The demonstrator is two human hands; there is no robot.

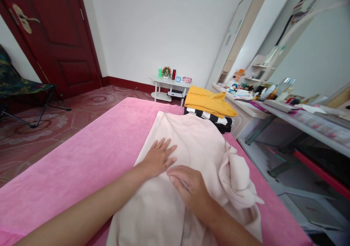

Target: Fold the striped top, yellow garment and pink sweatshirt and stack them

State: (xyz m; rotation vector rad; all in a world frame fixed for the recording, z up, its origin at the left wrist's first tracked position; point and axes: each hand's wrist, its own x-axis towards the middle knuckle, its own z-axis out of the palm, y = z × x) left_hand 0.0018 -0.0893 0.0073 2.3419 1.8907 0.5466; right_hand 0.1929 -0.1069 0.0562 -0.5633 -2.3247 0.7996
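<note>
A pale pink long-sleeved top [191, 143] is spread over the bed, with one sleeve [237, 180] bunched up along its right side. My left hand [158, 156] lies flat on the left part of the top, fingers spread. Close beside it, my right hand [188, 184] is turned on its side against the cloth. Its fingers are curled and the thumb is drawn in, closed at the fabric; the cloth at the fingertips is mostly hidden. Toward me, the lower part of the top runs beneath both forearms.
The bed has a pink cover [109, 140]. Folded clothes, a yellow one [210, 100] uppermost, are stacked at its far right corner. A cluttered dressing table [308, 116] stands at right, a small white table [171, 81] beyond the bed, and a folding chair [24, 85] at left.
</note>
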